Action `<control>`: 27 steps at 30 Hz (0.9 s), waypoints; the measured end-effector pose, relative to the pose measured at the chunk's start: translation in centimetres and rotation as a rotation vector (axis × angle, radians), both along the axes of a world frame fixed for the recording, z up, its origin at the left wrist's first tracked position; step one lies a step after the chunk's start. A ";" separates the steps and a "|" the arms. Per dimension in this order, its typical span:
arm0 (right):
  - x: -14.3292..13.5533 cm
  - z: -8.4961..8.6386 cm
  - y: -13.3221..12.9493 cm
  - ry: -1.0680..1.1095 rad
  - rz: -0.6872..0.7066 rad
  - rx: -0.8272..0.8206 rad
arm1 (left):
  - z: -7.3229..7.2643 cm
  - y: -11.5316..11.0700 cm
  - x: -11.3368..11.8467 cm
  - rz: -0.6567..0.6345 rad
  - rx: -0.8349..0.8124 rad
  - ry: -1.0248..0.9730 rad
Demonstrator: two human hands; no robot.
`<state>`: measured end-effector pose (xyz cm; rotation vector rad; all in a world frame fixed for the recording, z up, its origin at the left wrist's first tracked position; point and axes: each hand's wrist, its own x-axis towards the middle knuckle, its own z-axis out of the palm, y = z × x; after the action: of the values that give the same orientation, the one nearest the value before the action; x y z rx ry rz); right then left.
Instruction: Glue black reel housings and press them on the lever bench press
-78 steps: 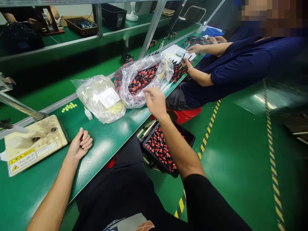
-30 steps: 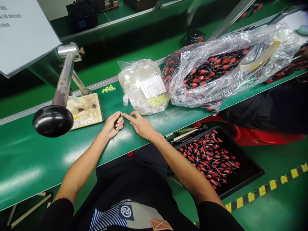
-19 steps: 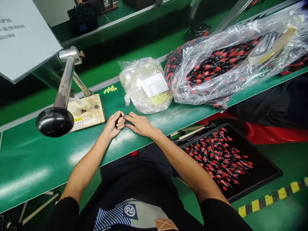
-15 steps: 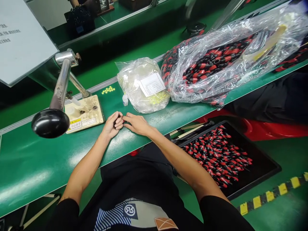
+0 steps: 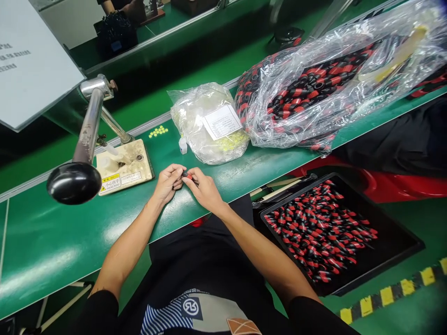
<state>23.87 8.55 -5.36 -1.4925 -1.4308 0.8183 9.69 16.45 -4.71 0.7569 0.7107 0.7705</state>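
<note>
Between my two hands, just above the green bench top, is a small black and red plastic part, mostly covered by fingers. My left hand is closed, its thumb and fingers pinching the part's dark end. The red end sits in the fingertips of my right hand, which is also closed. To the left of them stands a hand press with a cream base and a lever ending in a black knob. Beyond my hands lie a small white bottle and several yellow pieces.
A clear bag with yellow pieces and a white label lies behind my hands. Right of it sprawls a large plastic bag of black and red parts. A black tray of similar parts sits lower right. A paper sheet hangs upper left.
My fingers have shifted on the part, and its red end now shows between them. My right hand has turned and curled its fingers in. The view has moved slightly.
</note>
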 end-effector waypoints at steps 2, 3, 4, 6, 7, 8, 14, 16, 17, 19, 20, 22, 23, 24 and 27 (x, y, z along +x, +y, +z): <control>-0.3 0.0 0.1 -0.017 -0.031 -0.025 | 0.0 -0.1 0.1 0.004 0.009 0.020; -0.4 0.0 0.0 -0.030 -0.041 -0.043 | 0.0 -0.1 0.1 0.003 0.014 0.029; -0.4 0.0 0.0 -0.027 -0.042 -0.060 | 0.1 -0.2 0.1 -0.001 0.020 0.038; -0.4 0.2 -0.3 0.084 -0.009 -0.089 | 0.3 -0.2 0.1 -0.018 0.034 0.055; -0.4 0.3 -0.4 0.207 0.028 -0.106 | 0.5 -0.3 0.1 -0.035 0.039 0.061; -0.5 0.5 -0.6 0.365 0.079 -0.133 | 0.7 -0.4 0.0 -0.060 0.042 0.067; -1.2 2.2 -1.5 1.116 0.416 -0.337 | 1.2 -0.8 -0.6 -0.261 0.029 0.022; -1.2 2.6 -1.7 1.147 0.399 -0.328 | 1.2 -0.9 -0.5 -0.296 -0.004 -0.007; -1.1 2.7 -1.8 1.146 0.357 -0.315 | 1.2 -0.9 -0.5 -0.293 -0.029 -0.014; -0.6 2.6 -2.3 1.142 0.249 -0.288 | 1.5 -0.7 -0.4 -0.239 -0.083 -0.028; 0.0 2.3 -2.6 1.148 0.200 -0.280 | 1.6 -0.5 -0.3 -0.199 -0.109 -0.034; 1.8 1.5 -3.6 1.171 0.080 -0.260 | 1.8 0.3 -0.4 -0.129 -0.145 -0.062; 3.0 1.0 -4.4 1.189 -0.020 -0.233 | 1.7 0.7 -0.4 -0.106 -0.157 -0.057; 4.5 0.4 -5.3 1.207 -0.146 -0.192 | 1.6 1.1 -0.4 -0.084 -0.163 -0.048; 9.6 -1.3 -8.8 1.230 -0.570 -0.043 | 1.3 1.7 -0.3 -0.049 -0.167 0.010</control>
<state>33.50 -0.27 -6.64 -0.9659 -0.0703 1.0798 9.37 18.10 -3.45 0.6246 0.7535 0.6539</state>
